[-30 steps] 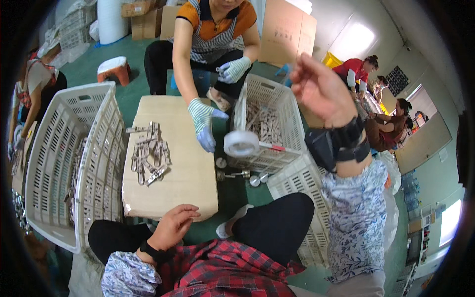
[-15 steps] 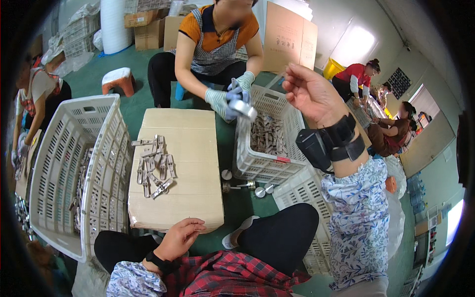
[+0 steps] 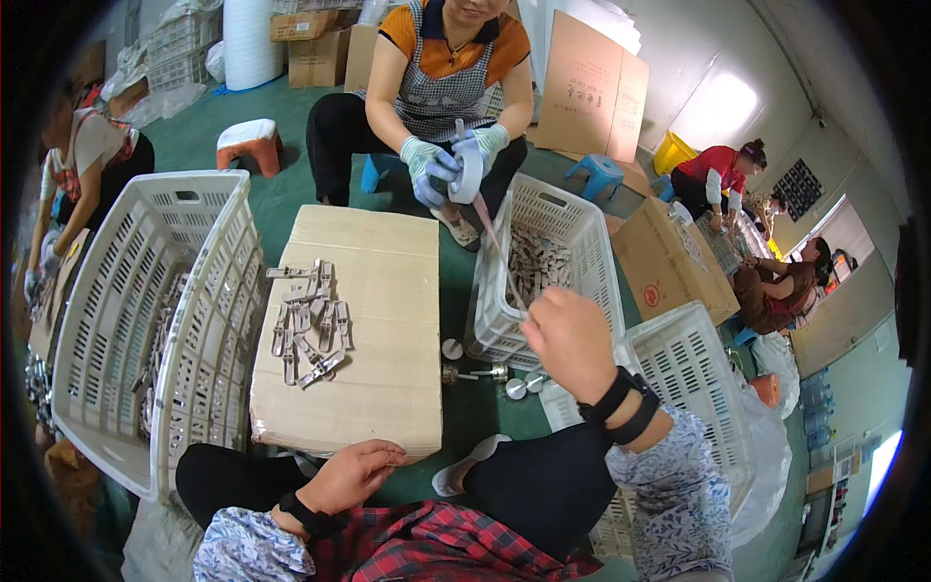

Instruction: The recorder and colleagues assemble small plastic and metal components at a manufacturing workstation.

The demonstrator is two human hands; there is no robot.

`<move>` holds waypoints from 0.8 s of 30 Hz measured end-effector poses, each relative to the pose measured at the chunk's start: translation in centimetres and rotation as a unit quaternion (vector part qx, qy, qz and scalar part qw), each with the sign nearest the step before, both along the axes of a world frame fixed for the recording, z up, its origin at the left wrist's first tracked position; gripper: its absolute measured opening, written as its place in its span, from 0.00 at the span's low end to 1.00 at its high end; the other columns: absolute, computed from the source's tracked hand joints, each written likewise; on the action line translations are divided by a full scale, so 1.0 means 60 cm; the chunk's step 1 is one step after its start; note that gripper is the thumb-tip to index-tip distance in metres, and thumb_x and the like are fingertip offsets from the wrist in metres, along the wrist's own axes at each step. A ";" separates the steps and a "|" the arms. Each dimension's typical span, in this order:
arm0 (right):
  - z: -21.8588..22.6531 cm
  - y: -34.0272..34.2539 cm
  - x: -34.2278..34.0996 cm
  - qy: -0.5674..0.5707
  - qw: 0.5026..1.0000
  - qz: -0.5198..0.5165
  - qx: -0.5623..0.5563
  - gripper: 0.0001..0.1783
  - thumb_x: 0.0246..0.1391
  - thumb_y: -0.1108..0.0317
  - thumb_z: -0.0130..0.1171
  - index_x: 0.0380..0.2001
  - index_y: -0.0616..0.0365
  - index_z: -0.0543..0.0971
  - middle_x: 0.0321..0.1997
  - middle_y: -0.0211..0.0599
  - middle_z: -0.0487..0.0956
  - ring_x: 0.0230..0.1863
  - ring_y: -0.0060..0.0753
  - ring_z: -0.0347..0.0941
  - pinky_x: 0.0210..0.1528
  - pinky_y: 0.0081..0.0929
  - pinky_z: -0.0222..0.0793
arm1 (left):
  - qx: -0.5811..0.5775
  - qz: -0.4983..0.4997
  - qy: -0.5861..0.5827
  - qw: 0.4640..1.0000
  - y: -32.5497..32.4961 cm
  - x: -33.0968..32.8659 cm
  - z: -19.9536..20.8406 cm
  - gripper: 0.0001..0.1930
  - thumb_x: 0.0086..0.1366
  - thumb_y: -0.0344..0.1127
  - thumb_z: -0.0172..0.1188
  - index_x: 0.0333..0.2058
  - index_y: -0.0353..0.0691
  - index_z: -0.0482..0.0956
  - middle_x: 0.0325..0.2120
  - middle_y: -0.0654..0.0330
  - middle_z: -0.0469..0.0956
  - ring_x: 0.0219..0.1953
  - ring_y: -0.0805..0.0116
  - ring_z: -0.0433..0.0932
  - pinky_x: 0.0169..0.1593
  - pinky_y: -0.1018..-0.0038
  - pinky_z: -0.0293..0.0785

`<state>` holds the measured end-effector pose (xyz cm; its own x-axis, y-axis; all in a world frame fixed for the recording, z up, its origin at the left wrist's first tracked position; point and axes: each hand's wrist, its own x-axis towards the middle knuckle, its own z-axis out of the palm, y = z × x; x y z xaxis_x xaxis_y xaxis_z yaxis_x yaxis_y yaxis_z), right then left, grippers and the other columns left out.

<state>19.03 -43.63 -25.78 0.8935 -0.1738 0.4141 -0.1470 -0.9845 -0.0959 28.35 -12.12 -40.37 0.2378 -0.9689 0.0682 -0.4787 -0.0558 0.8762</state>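
Note:
My right hand (image 3: 574,341), its fingers pinched together, holds the end of a strip of tape (image 3: 498,244). The strip stretches up to a tape roll (image 3: 468,177) that a co-worker across from me holds in gloved hands (image 3: 427,167). At the near edge of a flat-topped cardboard box (image 3: 388,320) lies my left hand (image 3: 351,475), empty, fingers loosely extended. Several grey metal clips (image 3: 318,320) are heaped on the box's left half. More clips (image 3: 539,264) fill part of a white plastic crate (image 3: 572,315) beyond my right hand.
A tall white crate (image 3: 208,339) with clips inside stands left of the box. Round metal pieces (image 3: 516,388) lie on the green floor between box and crate. Another white crate (image 3: 693,359) is at my right, near an open carton (image 3: 669,257). Other people sit working on both sides.
My right hand has come down and inward from its raised place, and a tape strip now runs between it and the roll. The co-worker's gloved hands have shifted upward in the picture. My left hand stays put.

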 end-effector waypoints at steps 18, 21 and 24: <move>-0.022 0.034 0.110 0.148 0.867 0.035 -0.474 0.06 0.46 0.67 0.56 0.25 0.52 0.82 0.29 0.30 0.71 0.38 0.33 0.68 0.40 0.31 0.59 | -0.059 0.026 -0.180 0.981 -0.046 0.046 0.011 0.13 0.61 0.27 0.59 0.45 0.39 0.78 0.48 0.51 0.77 0.47 0.49 0.77 0.49 0.62 0.76; -0.043 0.026 0.108 0.092 0.892 0.048 -0.440 0.07 0.46 0.68 0.55 0.25 0.54 0.82 0.30 0.34 0.74 0.39 0.35 0.71 0.39 0.30 0.62 | -0.093 0.063 -0.197 0.974 -0.111 0.075 0.058 0.17 0.61 0.26 0.58 0.50 0.38 0.77 0.51 0.52 0.76 0.51 0.54 0.76 0.53 0.64 0.74; -0.051 0.022 0.116 0.100 0.925 0.043 -0.365 0.07 0.45 0.68 0.56 0.23 0.56 0.81 0.30 0.38 0.76 0.38 0.35 0.73 0.37 0.28 0.65 | -0.105 0.135 0.081 0.982 -0.173 0.093 0.056 0.17 0.69 0.32 0.54 0.55 0.40 0.74 0.54 0.57 0.75 0.53 0.63 0.75 0.56 0.68 0.71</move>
